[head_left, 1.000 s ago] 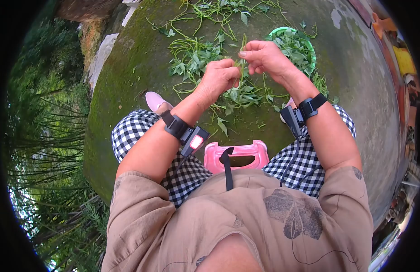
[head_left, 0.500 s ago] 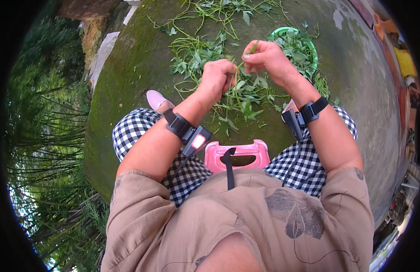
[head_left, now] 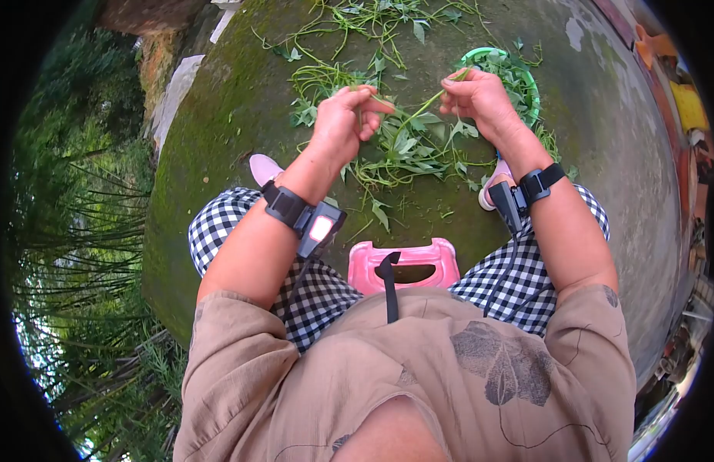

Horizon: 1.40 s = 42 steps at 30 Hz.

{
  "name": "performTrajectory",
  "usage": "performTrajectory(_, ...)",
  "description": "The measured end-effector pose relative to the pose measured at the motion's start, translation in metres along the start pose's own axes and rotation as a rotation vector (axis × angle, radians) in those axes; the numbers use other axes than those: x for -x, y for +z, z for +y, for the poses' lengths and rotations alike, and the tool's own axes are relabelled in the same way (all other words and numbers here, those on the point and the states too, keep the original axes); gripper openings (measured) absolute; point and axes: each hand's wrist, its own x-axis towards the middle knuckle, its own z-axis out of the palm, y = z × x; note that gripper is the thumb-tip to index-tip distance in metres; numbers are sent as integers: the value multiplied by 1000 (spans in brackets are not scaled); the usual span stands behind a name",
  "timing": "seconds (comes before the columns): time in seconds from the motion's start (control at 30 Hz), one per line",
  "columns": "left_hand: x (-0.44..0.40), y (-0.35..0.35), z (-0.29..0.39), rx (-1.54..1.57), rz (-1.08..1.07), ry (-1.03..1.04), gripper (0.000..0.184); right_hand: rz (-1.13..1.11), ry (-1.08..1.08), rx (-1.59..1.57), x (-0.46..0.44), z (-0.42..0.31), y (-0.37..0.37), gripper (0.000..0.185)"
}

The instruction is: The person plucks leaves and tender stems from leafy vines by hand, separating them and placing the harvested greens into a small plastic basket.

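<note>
My right hand (head_left: 482, 102) pinches a green leafy stem (head_left: 425, 107) between thumb and fingers, beside a green-rimmed basket (head_left: 536, 94) holding leaves. The stem slants down to the left, with its leaves over a pile of leafy vines (head_left: 407, 158) on the ground. My left hand (head_left: 340, 123) is raised to the left of the stem, thumb and forefinger pinched together. A thin green strand appears to stretch from those fingertips toward the stem. Its other fingers are loosely curled.
More cut vines (head_left: 376, 23) lie scattered on the mossy concrete ground (head_left: 218, 146) at the far side. A pink plastic stool (head_left: 362, 264) shows between my knees. Dense plants (head_left: 80, 208) border the left; a yellow container (head_left: 690, 106) stands at the far right.
My hands have moved apart, the left one down and to the left, the right one slightly right. The stem now stretches across the wider gap, and its leafy end has shifted.
</note>
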Motion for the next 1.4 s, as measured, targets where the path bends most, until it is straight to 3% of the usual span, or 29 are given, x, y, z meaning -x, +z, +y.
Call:
performTrajectory(0.13, -6, -28, 11, 140, -106, 51, 14, 121, 47, 24, -6, 9, -20, 13)
performTrajectory(0.37, -3, -58, 36, 228, 42, 193, 16, 253, 61, -27, -7, 21, -51, 14)
performTrajectory(0.47, -10, -72, 37, 286, -97, 169, 22, 249, 91, 6, -6, 17, -56, 15)
performTrajectory(0.57, 6, -28, 33, -164, 156, 70, 34, 265, 96, -27, -3, 15, -50, 16)
performTrajectory(0.6, 7, -17, 19, -278, 161, 71, 39, 268, 98, -40, -3, 14, -46, 16)
performTrajectory(0.67, 10, 1, 1, -483, 139, 4, 18, 238, 92, -51, 1, 7, -34, 17)
performTrajectory(0.77, 4, 8, -22, -608, 32, -11, 20, 171, 105, -54, 0, 4, -24, 17)
performTrajectory(0.97, 10, 24, -12, -364, -157, -259, 22, 152, 74, -88, 0, -4, -9, 19)
performTrajectory(1.13, 12, 23, -15, -326, -197, -318, 19, 144, 71, -70, -1, -2, -12, 17)
performTrajectory(1.3, 8, 16, -25, -310, -154, -261, 15, 109, 73, -31, 3, -2, -8, 16)
performTrajectory(1.4, 7, 11, -32, -344, -137, -24, 12, 41, 39, -15, 4, -3, -4, 15)
